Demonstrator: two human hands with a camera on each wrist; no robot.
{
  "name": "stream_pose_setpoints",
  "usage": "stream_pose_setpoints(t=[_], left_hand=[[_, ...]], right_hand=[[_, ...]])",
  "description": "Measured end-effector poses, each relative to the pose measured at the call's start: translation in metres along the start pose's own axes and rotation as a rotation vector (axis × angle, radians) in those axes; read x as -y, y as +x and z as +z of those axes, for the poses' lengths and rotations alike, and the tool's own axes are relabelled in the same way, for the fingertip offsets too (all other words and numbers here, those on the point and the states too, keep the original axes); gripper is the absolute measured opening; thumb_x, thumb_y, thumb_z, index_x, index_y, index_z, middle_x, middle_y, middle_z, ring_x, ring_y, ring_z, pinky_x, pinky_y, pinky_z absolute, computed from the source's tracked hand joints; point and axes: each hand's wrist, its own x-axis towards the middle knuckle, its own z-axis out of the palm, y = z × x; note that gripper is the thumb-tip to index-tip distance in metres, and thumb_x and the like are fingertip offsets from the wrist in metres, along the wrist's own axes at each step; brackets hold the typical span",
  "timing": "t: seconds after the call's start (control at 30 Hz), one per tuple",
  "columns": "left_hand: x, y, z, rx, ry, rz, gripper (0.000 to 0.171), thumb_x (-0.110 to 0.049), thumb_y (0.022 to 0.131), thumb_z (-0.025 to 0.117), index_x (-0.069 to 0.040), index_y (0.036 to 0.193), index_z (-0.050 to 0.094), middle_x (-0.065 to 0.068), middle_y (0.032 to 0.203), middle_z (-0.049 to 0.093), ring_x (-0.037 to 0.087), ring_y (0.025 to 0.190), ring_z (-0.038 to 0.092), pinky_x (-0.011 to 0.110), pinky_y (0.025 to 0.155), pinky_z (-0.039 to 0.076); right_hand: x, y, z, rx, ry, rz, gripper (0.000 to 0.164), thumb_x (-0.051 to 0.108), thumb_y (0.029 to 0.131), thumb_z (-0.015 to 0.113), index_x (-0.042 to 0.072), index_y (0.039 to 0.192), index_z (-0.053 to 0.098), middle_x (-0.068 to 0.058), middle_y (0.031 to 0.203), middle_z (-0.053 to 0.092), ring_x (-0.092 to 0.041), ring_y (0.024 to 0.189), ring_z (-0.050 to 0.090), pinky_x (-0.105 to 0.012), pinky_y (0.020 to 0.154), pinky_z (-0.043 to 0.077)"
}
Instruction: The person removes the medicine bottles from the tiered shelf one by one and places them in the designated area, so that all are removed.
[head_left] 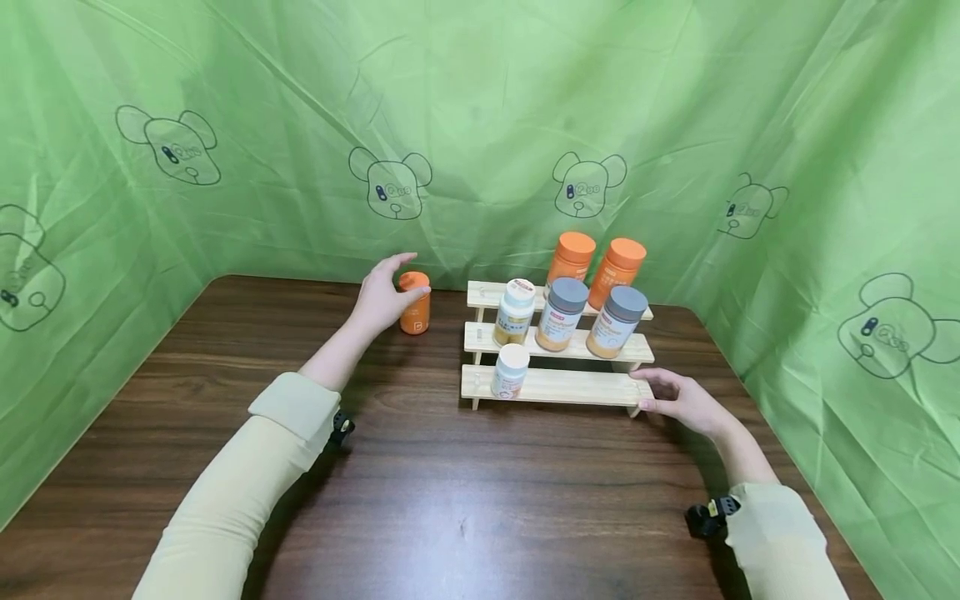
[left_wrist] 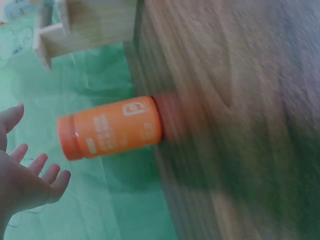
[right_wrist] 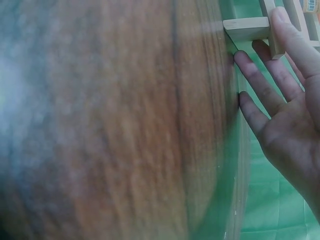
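An orange bottle (head_left: 415, 321) with an orange lid stands upright on the table, left of a three-step wooden display rack (head_left: 573, 386). My left hand (head_left: 381, 297) is beside its upper part, thumb and fingers spread. In the left wrist view, a gap shows between the left hand (left_wrist: 27, 175) and the orange bottle (left_wrist: 112, 127). At the rack's right front end, my right hand (head_left: 686, 406) holds the lowest step between thumb and fingers. From the right wrist view, the thumb of the right hand (right_wrist: 295, 120) lies against the rack's wood (right_wrist: 247, 27); the index finger is partly hidden.
Two orange-lidded bottles (head_left: 618, 265) stand on the top step. The middle step bears a white-capped bottle (head_left: 514, 317) and two grey-lidded jars (head_left: 561, 315). A small white bottle (head_left: 510, 373) sits at the lowest step's left. Green cloth (head_left: 480, 100) hangs around the dark wooden table (head_left: 465, 483).
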Motion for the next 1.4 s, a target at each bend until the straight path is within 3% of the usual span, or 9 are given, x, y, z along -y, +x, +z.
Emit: stream_pose_setpoints(t=[0.3,0.87,1.4], left_hand=[[-0.034,-0.006,-0.002,0.035,-0.088,-0.047,0.064,-0.039,0.084,0.070,-0.023,0.140,0.045,0.003,0.145,0.042,0.026,0.135,0.035,0.051,0.107,0.031],[-0.098,-0.008,0.001,0.065,-0.122,0.096,0.057,-0.037,0.085,0.069,-0.022,0.136,0.050,-0.003,0.139,0.050,0.017,0.130,0.041,0.040,0.107,0.033],[-0.151,-0.001,0.016,0.123,-0.124,0.126,0.058,-0.040,0.085,0.068,-0.027,0.138,0.047,-0.011,0.141,0.047,0.013,0.133,0.038,0.036,0.109,0.031]], right_hand=[[0.001,0.000,-0.002,0.002,-0.016,0.033,0.047,0.021,0.086,0.070,0.012,0.130,0.054,-0.013,0.127,0.057,-0.001,0.102,0.056,-0.017,0.083,0.045],[0.000,0.000,-0.002,0.001,-0.052,0.045,0.047,0.024,0.087,0.069,0.014,0.131,0.054,-0.011,0.128,0.056,-0.002,0.104,0.055,-0.018,0.084,0.045],[-0.002,-0.002,-0.001,0.002,-0.033,0.039,0.047,0.022,0.087,0.069,0.014,0.131,0.054,-0.012,0.130,0.055,-0.003,0.105,0.054,-0.018,0.086,0.044]])
